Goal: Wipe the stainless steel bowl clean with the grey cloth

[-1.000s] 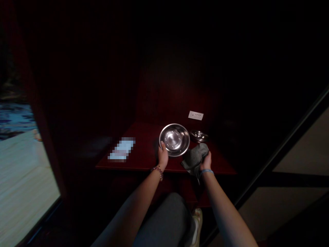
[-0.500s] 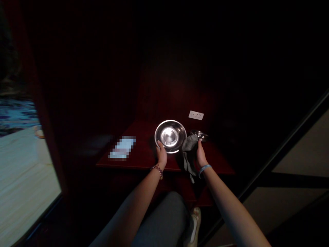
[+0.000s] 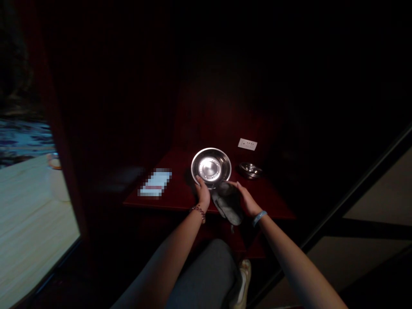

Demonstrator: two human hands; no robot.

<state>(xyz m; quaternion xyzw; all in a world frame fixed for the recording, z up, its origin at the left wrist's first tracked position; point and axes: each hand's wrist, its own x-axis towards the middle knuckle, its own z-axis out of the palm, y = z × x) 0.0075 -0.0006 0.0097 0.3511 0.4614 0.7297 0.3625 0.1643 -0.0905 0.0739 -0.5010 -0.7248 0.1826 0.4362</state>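
A shiny metal bowl (image 3: 210,167) is tilted toward me above the dark red shelf. My left hand (image 3: 202,193) grips its near left rim, thumb on the inner side. My right hand (image 3: 246,198) holds a grey cloth (image 3: 230,206) against the bowl's near right rim; the cloth hangs down below the fingers. Some of the right fingers are hidden behind the cloth. Behind my right hand, a smaller stack of metal dishes (image 3: 249,170) rests on the shelf.
The dark red shelf (image 3: 180,195) has a blurred-out white rectangle (image 3: 156,182) at its left. A white socket plate (image 3: 247,144) is on the back wall. Far left, beyond a dark panel, a pale table (image 3: 35,223) carries a white container (image 3: 59,182). My knee (image 3: 206,274) is below the shelf.
My right hand has moved left with the cloth, away from the metal dishes to the bowl's near rim. The bowl stays in my left hand, shifted slightly.
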